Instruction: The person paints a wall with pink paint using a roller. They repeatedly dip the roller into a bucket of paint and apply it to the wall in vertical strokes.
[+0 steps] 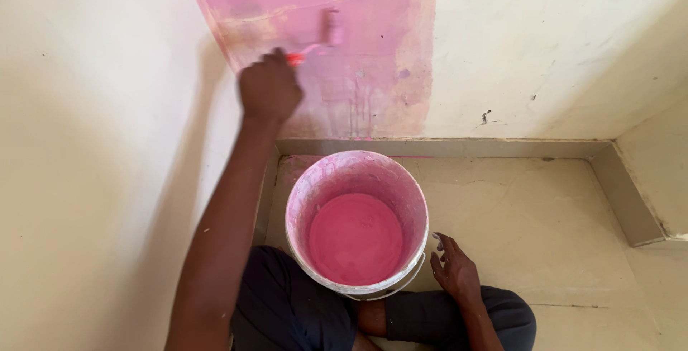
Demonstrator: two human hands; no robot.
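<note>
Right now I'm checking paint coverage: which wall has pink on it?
The wall straight ahead, behind the bucket; its left part is pink where the left hand holds the roller. The side walls are plain cream.

The light is soft and bright daylight, without glare. The left wall [86, 179] lies in mild shadow. The paint roller [330, 28] is blurred by motion.

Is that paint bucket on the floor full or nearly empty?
Partly filled. The bucket stands upright and pink paint covers its bottom, while the smeared inner wall shows bare well above the paint's surface. How deep the paint is cannot be told.
</note>
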